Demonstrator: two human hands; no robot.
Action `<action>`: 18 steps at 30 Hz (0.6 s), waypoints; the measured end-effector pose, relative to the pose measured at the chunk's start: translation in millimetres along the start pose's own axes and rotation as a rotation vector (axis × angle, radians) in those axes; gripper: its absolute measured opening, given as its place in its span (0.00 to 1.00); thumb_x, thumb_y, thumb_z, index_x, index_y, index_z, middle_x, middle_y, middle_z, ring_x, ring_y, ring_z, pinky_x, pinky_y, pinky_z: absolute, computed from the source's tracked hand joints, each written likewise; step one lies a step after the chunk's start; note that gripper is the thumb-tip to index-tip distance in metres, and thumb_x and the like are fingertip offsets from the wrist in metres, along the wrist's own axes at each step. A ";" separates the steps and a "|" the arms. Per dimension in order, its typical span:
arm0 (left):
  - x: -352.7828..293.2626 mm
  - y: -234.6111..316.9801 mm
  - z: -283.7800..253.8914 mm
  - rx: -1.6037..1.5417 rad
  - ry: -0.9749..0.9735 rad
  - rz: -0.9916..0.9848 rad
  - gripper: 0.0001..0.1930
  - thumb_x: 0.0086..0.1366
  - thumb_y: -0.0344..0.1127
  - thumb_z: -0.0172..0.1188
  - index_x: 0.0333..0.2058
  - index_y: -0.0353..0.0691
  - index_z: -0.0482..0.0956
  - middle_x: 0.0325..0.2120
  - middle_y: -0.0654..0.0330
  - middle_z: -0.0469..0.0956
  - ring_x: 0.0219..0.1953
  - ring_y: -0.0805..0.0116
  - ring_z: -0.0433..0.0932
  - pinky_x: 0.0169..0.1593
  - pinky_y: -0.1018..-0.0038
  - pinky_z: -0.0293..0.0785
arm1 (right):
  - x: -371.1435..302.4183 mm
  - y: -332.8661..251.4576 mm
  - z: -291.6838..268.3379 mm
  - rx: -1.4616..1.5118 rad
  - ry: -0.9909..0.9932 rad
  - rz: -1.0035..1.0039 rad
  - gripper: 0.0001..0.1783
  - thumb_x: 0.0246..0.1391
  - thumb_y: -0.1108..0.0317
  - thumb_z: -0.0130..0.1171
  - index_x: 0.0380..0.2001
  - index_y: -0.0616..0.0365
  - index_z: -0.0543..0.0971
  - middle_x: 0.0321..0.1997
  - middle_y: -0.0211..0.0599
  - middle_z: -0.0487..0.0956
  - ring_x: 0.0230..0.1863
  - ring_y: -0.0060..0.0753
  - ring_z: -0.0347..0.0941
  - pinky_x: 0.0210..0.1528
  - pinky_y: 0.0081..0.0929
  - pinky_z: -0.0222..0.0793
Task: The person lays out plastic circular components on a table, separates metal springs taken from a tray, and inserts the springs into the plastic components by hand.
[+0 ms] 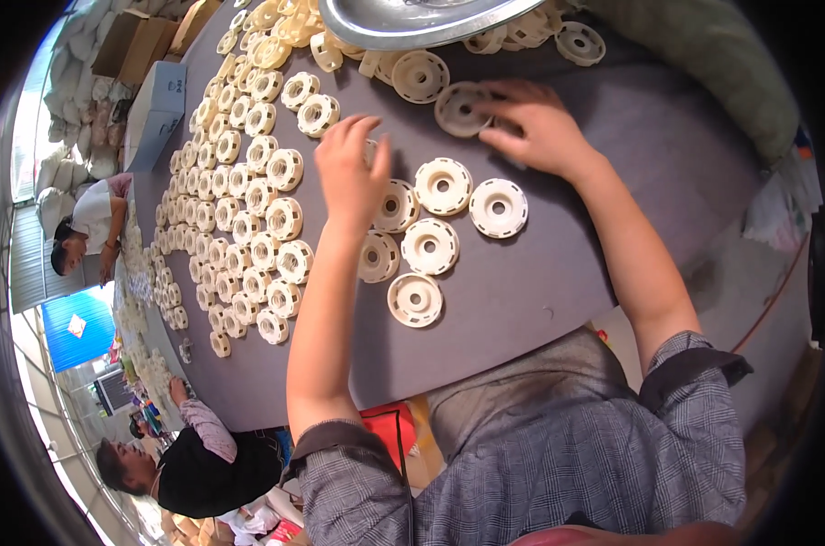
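My left hand (351,173) hovers over the table's middle, fingers bent and thumb apart. A sliver of a cream plastic ring shows in the gap; it looks to lie behind the hand rather than in its grip. At the upper right, my right hand (541,129) has its fingers and thumb on the edge of a round plastic wheel (456,111), slightly blurred. Between my forearms lie several similar cream wheels with centre holes and slotted rims, including one wheel (443,187), another wheel (499,208) and the nearest wheel (415,300).
Many cream ring parts (248,226) stand in rows on the grey table (512,291) at left. A metal basin (421,25) is at the far edge, beside piled parts (280,32). Two people sit at the left, one person (217,469) nearer. A box (156,114) stands behind.
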State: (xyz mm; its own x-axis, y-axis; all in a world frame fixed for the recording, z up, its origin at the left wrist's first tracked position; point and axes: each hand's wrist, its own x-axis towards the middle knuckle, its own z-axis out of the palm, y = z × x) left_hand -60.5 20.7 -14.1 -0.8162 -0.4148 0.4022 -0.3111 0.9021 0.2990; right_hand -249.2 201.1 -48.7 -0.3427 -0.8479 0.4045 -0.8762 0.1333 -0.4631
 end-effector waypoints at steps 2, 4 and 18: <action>22.8 18.1 15.4 0.095 0.054 0.213 0.17 0.51 0.32 0.58 0.42 0.42 0.73 0.43 0.58 0.71 0.50 0.59 0.66 0.53 0.63 0.58 | 1.9 -11.9 -6.6 0.161 -0.121 -0.032 0.17 0.45 0.54 0.56 0.38 0.48 0.79 0.45 0.33 0.75 0.53 0.36 0.64 0.58 0.34 0.53; 41.6 18.6 25.7 0.193 0.044 0.274 0.17 0.49 0.32 0.57 0.41 0.43 0.72 0.44 0.60 0.71 0.51 0.60 0.66 0.54 0.63 0.58 | 3.3 -13.6 -9.5 0.194 -0.138 -0.043 0.17 0.45 0.54 0.56 0.37 0.49 0.79 0.43 0.33 0.76 0.52 0.36 0.65 0.57 0.34 0.54; 38.4 1.5 10.7 -0.158 -0.172 -0.588 0.19 0.62 0.47 0.48 0.40 0.37 0.74 0.29 0.53 0.76 0.30 0.58 0.75 0.37 0.68 0.70 | 4.7 2.5 -4.6 0.153 -0.075 0.010 0.24 0.47 0.52 0.55 0.47 0.52 0.74 0.51 0.41 0.71 0.56 0.44 0.61 0.59 0.36 0.53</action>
State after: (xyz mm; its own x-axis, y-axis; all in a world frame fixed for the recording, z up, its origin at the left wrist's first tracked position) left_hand -97.5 7.4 -7.5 -0.6017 -0.7987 -0.0090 -0.6664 0.4957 0.5570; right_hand -254.5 199.9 -44.4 -0.3195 -0.8837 0.3419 -0.8090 0.0665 -0.5840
